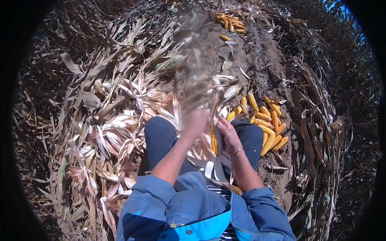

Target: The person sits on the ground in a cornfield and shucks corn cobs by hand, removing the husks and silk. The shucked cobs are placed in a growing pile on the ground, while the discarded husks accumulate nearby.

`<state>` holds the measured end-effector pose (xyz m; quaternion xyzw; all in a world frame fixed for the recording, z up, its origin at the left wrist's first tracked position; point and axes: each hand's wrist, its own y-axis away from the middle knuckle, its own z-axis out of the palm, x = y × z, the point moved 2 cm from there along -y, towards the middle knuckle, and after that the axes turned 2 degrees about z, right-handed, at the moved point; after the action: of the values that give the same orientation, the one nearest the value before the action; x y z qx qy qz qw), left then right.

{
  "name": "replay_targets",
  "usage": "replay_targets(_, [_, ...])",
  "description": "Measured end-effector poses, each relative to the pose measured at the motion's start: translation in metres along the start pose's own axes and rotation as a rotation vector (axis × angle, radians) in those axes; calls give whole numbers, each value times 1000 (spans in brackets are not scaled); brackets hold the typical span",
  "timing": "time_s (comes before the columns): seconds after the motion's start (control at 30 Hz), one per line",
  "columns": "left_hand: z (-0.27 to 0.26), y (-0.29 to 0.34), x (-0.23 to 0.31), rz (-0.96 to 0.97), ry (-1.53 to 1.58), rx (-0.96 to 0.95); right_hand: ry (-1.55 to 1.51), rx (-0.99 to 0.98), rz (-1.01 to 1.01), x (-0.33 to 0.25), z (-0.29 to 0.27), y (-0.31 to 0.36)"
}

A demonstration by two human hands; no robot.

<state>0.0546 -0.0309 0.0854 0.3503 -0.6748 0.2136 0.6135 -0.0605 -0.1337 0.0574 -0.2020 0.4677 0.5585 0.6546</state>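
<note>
The ground is open soil (257,62) strewn with dry husks under hard sunlight. Between the hands, above the lap, hangs a yellow corn cob (214,140), partly bared, with pale husk strips (217,170) trailing below it. The right hand (228,134) is curled at the cob's right side, seemingly gripping it along with its leaves; the left hand (197,120), close by on the other side, is blurred, so I cannot tell what its fingers clasp. If the right hand's grip is mainly on loose leaf, a sharp pull could tear the leaf free and drop the cob between the knees. Dry leaf edges could also nick bare fingers. Just beyond the right hand, a heap of cobs (273,124) lies loose, and a carelessly tossed one might roll off it. Left of the left hand, the deep husk litter (120,132) could hide a dropped cob. Far ahead of both hands sits another small pile of cobs (230,22).
</note>
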Motion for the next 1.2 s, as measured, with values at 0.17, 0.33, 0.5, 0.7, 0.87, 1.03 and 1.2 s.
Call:
replay_targets(0.17, [0,-2,-13,94,-123,53,107,32,-37,10,-1,-4])
replay_targets(0.33, [-2,1,-17,132,-250,135,167,26,-55,17,-4,-3])
replay_targets(0.5, [2,-11,-61,-53,218,168,171,6,-87,14,2,-1])
replay_targets(0.7, [20,-1,-46,-61,603,235,836,299,-404,-1,30,4])
replay_targets(0.87, [25,-17,-42,-232,1142,406,459,433,-410,1,-1,-21])
replay_targets(1.03, [-29,0,-25,-225,1050,563,-617,642,-489,-36,-71,-26])
replay_targets(1.2, [-31,-7,-83,-381,211,566,-152,714,-612,-31,-83,-25])
